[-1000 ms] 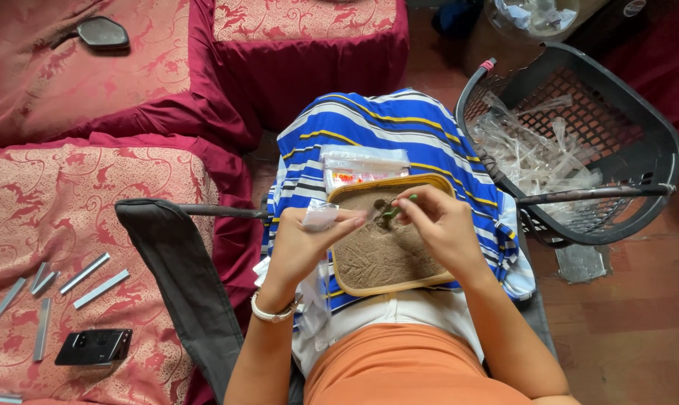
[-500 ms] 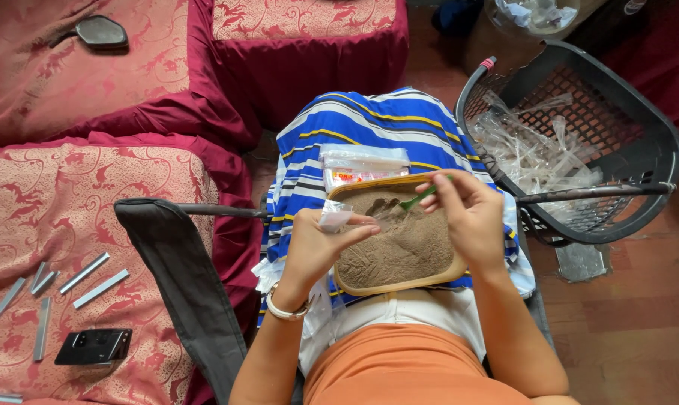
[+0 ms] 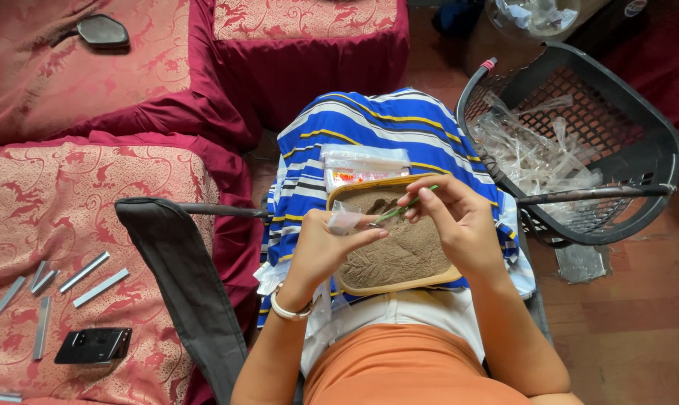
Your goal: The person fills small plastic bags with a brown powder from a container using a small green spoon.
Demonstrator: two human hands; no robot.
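My left hand (image 3: 321, 251) pinches a small clear packet (image 3: 345, 220) over the tray of brown powder (image 3: 399, 251) on my lap, catching spills. My right hand (image 3: 459, 221) grips a thin green scoop (image 3: 407, 205), tip toward the packet. At two o'clock, a black basket (image 3: 617, 217) holds clear packets.

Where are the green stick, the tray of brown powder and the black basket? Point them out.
green stick (image 3: 408, 204): head view, mid-shaft, by the right fingers.
tray of brown powder (image 3: 388, 288): head view, near wooden rim.
black basket (image 3: 658, 135): head view, right rim.
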